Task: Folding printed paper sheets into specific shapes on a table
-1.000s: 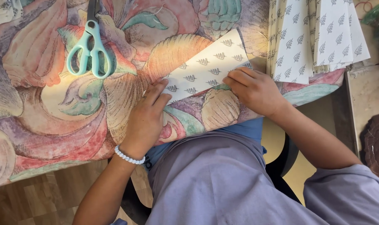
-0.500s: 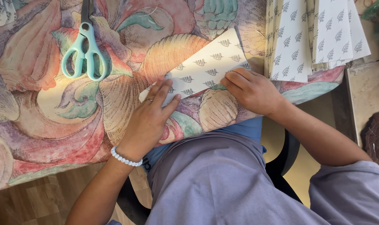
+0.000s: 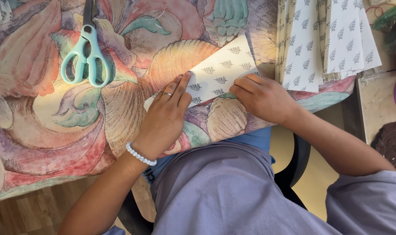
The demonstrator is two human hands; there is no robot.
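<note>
Both hands press flat on a patterned paper sheet lying on the table: left hand with fingers spread, right hand curled over its edge. Mint scissors lie well left; a stack of folded papers sits just right.

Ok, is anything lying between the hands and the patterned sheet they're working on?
Nothing visible does. The left hand lies flat on the patterned sheet at its lower left end, and the right hand presses its lower right edge. The scissors lie apart to the left, the paper stack to the right.
</note>
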